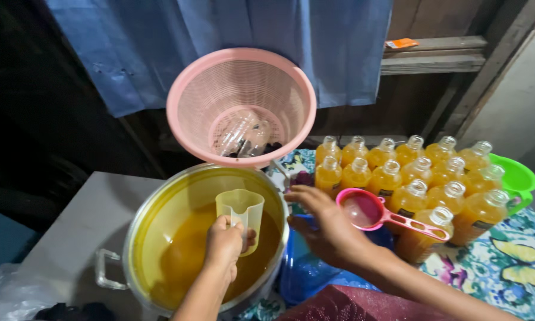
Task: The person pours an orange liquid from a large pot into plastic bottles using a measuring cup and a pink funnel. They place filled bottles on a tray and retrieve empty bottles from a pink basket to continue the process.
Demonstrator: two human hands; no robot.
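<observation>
Left hand (224, 242) fingers wrapped round clear jug (241, 214) handle; jug upright, long axis vertical, spout toward pink basket (241, 104), over pot (160, 226). Right hand (324, 229) fingers open, empty.

Pink basket (241, 101), orange-filled bottles (408, 178), butterfly-patterned cloth (511, 255), blue curtain (220, 41).

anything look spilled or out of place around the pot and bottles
No spill shows. The one odd thing is the pink strainer: it rests tilted across the open mouths of the filled bottles, handle lying on a front bottle. The left hand holds a clear jug over the pot.
</observation>
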